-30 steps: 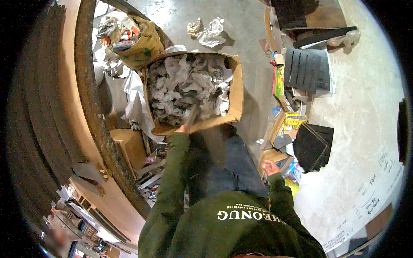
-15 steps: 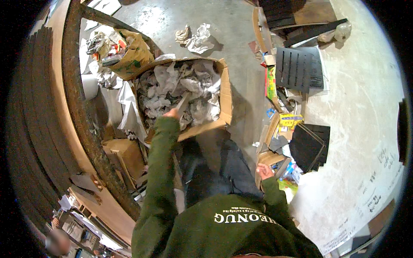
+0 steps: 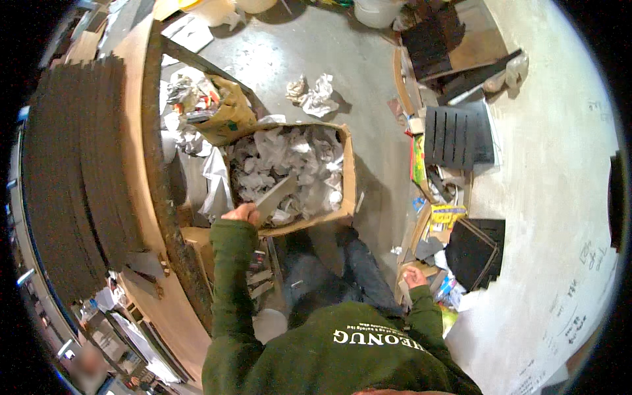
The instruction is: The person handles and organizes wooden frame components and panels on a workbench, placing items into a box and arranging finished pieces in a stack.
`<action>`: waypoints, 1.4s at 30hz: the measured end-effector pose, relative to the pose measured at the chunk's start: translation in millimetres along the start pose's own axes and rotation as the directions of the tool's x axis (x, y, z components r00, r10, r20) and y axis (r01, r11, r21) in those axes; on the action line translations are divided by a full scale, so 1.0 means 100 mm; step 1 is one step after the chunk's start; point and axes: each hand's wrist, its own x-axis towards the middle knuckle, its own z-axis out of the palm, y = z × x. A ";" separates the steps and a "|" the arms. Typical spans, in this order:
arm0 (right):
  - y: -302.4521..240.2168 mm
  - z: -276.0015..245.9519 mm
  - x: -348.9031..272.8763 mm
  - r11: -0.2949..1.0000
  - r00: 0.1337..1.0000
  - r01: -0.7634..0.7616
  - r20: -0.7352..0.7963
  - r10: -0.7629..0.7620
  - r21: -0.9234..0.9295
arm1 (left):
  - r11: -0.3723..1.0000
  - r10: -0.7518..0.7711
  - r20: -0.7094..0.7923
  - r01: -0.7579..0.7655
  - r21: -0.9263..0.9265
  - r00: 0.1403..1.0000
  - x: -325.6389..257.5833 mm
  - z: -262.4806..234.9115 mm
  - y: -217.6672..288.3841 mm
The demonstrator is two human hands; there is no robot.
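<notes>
My left hand (image 3: 241, 213) grips a flat grey strip (image 3: 276, 195) that slants up over the front of an open cardboard box (image 3: 347, 178) full of crumpled white paper (image 3: 283, 164). My left arm in a green sleeve reaches forward to it. My right hand (image 3: 415, 276) hangs low at my right side beside a pile of small cardboard pieces and coloured packs (image 3: 442, 227); its fingers look curled and I cannot tell whether it holds anything. My legs in dark trousers stand just behind the box.
A brown curved table edge (image 3: 155, 171) runs down the left with a stack of dark sheets (image 3: 79, 178). A second box of scraps (image 3: 217, 112) sits behind the big one. Crumpled paper (image 3: 315, 93) lies on the concrete floor. Black slotted trays (image 3: 457, 135) lie right.
My left hand drew back from inside the box to its front edge and now holds the grey strip. The view shifted, and my right hand stayed low at my side.
</notes>
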 end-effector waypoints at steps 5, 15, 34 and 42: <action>0.16 -0.13 0.19 0.976 0.979 0.200 0.044 -0.197 -0.089 | 0.994 0.092 -0.201 -0.103 -0.042 0.975 -0.34 -0.16 0.32; -0.21 -0.52 -0.04 0.950 0.974 0.223 0.004 -0.228 -0.217 | 0.805 -0.483 0.164 0.510 -0.303 0.860 1.46 2.64 -0.08; -1.80 1.76 -0.03 0.680 -0.168 -0.608 0.771 -0.614 0.409 | 0.714 -0.084 -0.174 -0.063 -0.697 0.981 -3.24 -0.30 -0.10; -2.32 3.09 -1.87 0.707 -0.205 -0.401 0.694 -0.690 0.583 | 0.277 -0.690 -0.212 -0.018 -0.961 0.692 -5.41 0.93 -1.25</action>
